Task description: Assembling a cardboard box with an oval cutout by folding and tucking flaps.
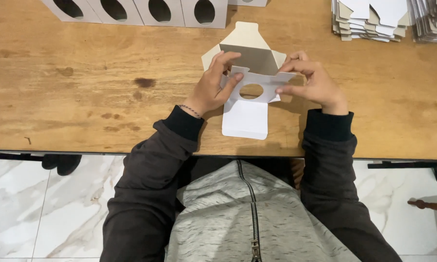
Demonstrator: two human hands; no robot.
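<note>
Left hand [212, 87]: fingers pinched on the left edge of the carton [250, 80], thumb pressed just beside its oval window.
Right hand [313, 82]: fingers curled over the carton's right edge, thumb and forefinger pinching it.
Carton: half-folded white card, raised between both hands at the table's [82, 97] near-middle, 1 flap lying flat toward the body.
Boxes [136, 10]: 4 folded ones with oval windows, in a row beyond the carton, to its left.
Blanks [371, 19]: flat stacks beyond the carton, to its right.
</note>
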